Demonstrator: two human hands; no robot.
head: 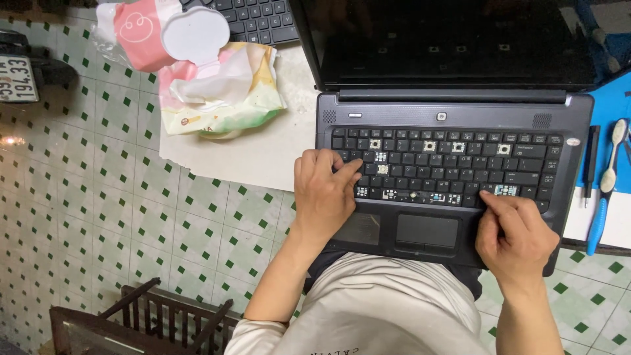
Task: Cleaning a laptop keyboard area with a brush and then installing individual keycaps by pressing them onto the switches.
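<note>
Left hand (pixel 325 197) lies flat on the left of the laptop keyboard (pixel 447 167), index fingertip pressing a key beside a bare socket; it grips nothing. Right hand (pixel 516 233) is loosely curled at the keyboard's lower right edge, fingertip touching the bottom row by another bare socket, also holding nothing. Looks like mid keycap work: many caps are off, white mounts exposed. Any move from here needs a fine fingertip press, straight down, cap square to its mount. The laptop (pixel 453 118) sits on the lap, long axis left-right, screen hinged away from the body. Beyond the left hand: wet-wipe pack (pixel 217 92) on white paper. Right of the right hand: toothbrush (pixel 608 177) on a blue mat.
</note>
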